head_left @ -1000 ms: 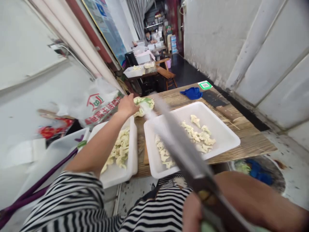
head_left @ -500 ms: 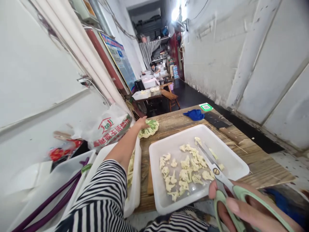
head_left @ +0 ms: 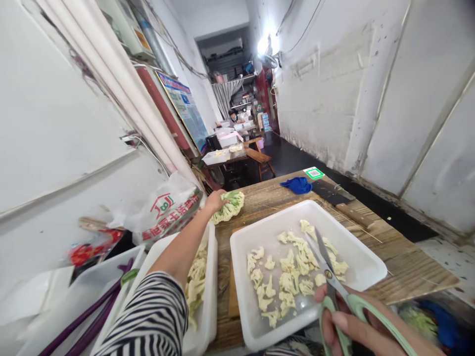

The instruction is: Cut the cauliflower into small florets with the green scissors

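Note:
My left hand [head_left: 216, 201] reaches out to the table's far left corner, its fingers closed on the edge of a cauliflower head [head_left: 233, 205] that lies stem side up. In my right hand [head_left: 365, 324] are scissors [head_left: 330, 277] with pale green handles, their blades slightly apart over a white tray [head_left: 367, 247]. Cut cauliflower florets [head_left: 289, 277] lie scattered in that tray. Under my left forearm stands a second white tub [head_left: 211, 296] with more cauliflower pieces [head_left: 196, 282], partly hidden by the arm.
On the wooden table [head_left: 260, 202] are a blue cloth [head_left: 297, 185], a cleaver [head_left: 334, 193] and a green code card [head_left: 314, 172]. Purple eggplants [head_left: 92, 316] lie in a bin at the left, near a printed plastic bag [head_left: 166, 202]. Another person [head_left: 234, 117] sits farther back.
My left hand stays at the cauliflower head, which has turned slightly. The scissor blades have parted a little more over the tray. The camera view has tilted up slightly.

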A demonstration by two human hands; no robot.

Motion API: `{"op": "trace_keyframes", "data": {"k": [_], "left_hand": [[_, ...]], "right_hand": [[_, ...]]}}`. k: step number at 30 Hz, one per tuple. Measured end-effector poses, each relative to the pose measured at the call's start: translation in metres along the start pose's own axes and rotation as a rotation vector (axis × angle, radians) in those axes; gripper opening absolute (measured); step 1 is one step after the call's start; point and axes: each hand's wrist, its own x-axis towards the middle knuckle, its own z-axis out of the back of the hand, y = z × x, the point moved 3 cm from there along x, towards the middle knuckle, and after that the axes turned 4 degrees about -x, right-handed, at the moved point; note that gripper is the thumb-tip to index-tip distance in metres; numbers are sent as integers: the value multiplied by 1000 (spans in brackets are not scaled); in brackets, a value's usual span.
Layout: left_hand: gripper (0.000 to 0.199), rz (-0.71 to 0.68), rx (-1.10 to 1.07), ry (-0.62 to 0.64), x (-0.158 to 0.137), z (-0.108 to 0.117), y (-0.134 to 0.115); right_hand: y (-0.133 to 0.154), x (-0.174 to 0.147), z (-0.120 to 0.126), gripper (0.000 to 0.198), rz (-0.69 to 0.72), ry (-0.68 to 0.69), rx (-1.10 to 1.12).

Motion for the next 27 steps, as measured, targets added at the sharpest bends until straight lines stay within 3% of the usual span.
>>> {"op": "trace_keyframes", "data": {"k": [4,8,10,14,19,27], "left_hand": [[41,-130,-78,-247,-14,25,-21],[37,-321,-123,-407,-36,53,-64],[35,-471,-119,-463,-55,64,-90],[32,-861,-11,-695,-110,85,-140],[33,-1089,55,-745,-163,99,-182],[34,-1130,-46,-714,-193,101,-214]], "right_hand": [[11,11,-3,47,38,34,51],[22,11,-13,44,76,83,8],[28,8,-14,44,105,41,-55],[34,1,-8,50,127,-80,-120],[30,-11,-4,49,126,-127,-118],[22,-34,-3,48,162,-127,-203]]}}
